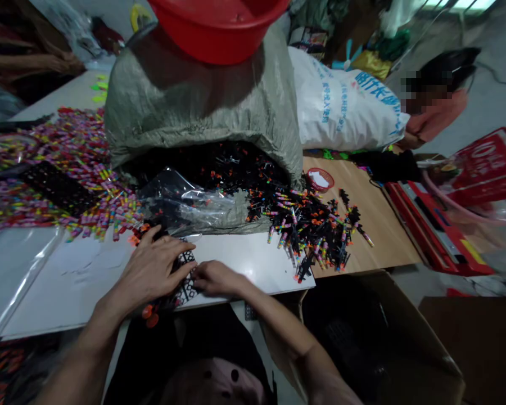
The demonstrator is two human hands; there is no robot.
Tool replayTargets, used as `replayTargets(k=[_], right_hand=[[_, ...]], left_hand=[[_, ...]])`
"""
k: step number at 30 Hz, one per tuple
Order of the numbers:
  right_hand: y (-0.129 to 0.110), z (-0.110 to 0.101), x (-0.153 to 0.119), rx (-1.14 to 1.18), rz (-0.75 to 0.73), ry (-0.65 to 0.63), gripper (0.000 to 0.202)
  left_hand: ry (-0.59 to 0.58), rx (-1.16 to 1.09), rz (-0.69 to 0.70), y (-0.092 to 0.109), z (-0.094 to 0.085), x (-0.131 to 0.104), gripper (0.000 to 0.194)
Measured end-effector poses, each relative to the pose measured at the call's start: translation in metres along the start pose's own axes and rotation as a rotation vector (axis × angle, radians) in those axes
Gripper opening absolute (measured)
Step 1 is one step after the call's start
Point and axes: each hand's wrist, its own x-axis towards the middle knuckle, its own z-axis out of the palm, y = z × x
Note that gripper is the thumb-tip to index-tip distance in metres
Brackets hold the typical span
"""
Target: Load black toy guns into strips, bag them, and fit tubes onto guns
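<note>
One black panel (187, 289): lattice cutouts
Left hand (155, 269): nine o'clock, fingers spread
Right hand (217, 278): three o'clock, fingers curled, pinch unclear

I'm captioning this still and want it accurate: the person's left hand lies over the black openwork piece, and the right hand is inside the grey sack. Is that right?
Not quite: the right hand is outside the grey sack. The head view shows it at the edge of the black openwork piece. The left hand does lie over that piece.
</note>
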Motion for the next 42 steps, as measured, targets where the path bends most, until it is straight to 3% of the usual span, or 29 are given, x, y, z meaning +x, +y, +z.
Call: replayTargets(k=[1,5,6,8,11,15,20,23,26,28,31,35,37,42], right_hand=[[0.024,-0.023,-0.006,0.002,0.038,0.022,0.030],[0.126,-0.126,-0.030,-0.323,0.767,0.387,0.035],[0.146,-0.145,-0.033,-0.376,0.877,0.426,0.036],[0.171,-0.171,-0.036,-0.399,0.949,0.443,0.036],[0.173,-0.177,-0.036,-0.394,0.922,0.428,0.035],[0.129,-0.146,-0.034,-0.400,0.812,0.505,0.033],[0.056,-0.060,-0.032,-0.292,0.541,0.203,0.023],[0.036,-0.022,-0.031,-0.250,0.556,0.153,0.023],[0.034,-0.014,-0.034,-0.187,0.600,0.132,0.023],[0.036,-0.017,-0.038,-0.161,0.603,0.129,0.020],[0.036,-0.016,-0.042,0.022,0.593,0.251,0.012],[0.020,0.009,-0.034,0.638,0.355,0.521,0.021],[0.008,0.029,-0.024,0.837,0.256,0.573,0.026],[-0.009,0.061,-0.001,0.885,0.306,0.544,0.015]], left_hand=[[0.001,-0.009,0.010,-0.002,0.001,0.000,0.039],[0.036,-0.027,0.006,-0.003,0.004,-0.001,0.040],[0.044,-0.026,-0.001,-0.003,0.004,-0.001,0.040],[0.047,-0.023,-0.021,-0.002,0.003,0.000,0.039],[0.050,-0.008,-0.076,0.000,0.001,0.005,0.039],[0.055,0.040,-0.182,0.004,-0.001,0.016,0.039],[0.044,0.039,-0.205,0.006,0.000,0.022,0.036],[0.017,0.045,-0.194,0.005,-0.001,0.022,0.035],[-0.005,0.021,-0.181,0.005,-0.004,0.020,0.034],[0.045,-0.010,-0.161,0.006,-0.009,0.018,0.034],[0.142,-0.071,-0.088,0.010,-0.016,0.012,0.034],[-0.024,-0.086,0.026,0.013,-0.014,0.009,0.037],[-0.101,-0.054,0.001,0.014,-0.009,0.010,0.040],[-0.116,-0.066,-0.031,0.013,-0.003,0.012,0.041]])
